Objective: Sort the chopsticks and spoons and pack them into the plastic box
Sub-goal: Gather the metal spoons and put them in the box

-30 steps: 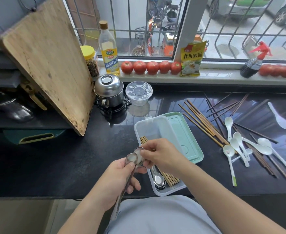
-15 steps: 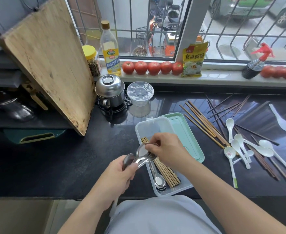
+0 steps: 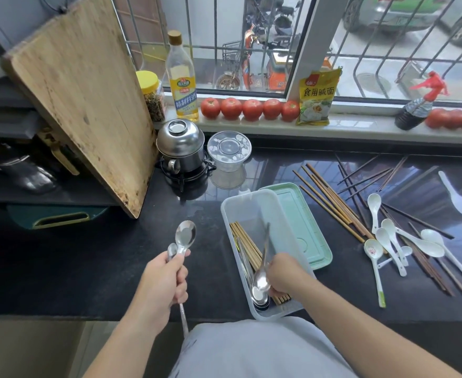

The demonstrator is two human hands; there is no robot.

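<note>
A clear plastic box [image 3: 247, 207] lies on the black counter with wooden chopsticks [image 3: 245, 242] and a stack of metal spoons [image 3: 260, 297] inside. My right hand [image 3: 284, 274] is over the box's near end, gripping one metal spoon [image 3: 262, 264] bowl-down on that stack. My left hand [image 3: 163, 285] is left of the box, closed around two metal spoons [image 3: 185, 236] with their bowls pointing up. The green lid [image 3: 299, 225] rests beside the box. Loose wooden chopsticks [image 3: 330, 199], dark chopsticks [image 3: 366, 173] and white spoons [image 3: 390, 242] lie scattered to the right.
A big wooden cutting board [image 3: 80, 96] leans at the left. Behind the box stand a steel pot [image 3: 180, 147] on a small burner and a clear lidded tub [image 3: 229, 150]. The windowsill carries an oil bottle [image 3: 182, 80], tomatoes [image 3: 249, 109], a yellow packet [image 3: 317, 98] and a spray bottle [image 3: 418, 105].
My right hand took one spoon from the left hand's bunch and carried it down into the box. My left hand moved left with the other spoons.
</note>
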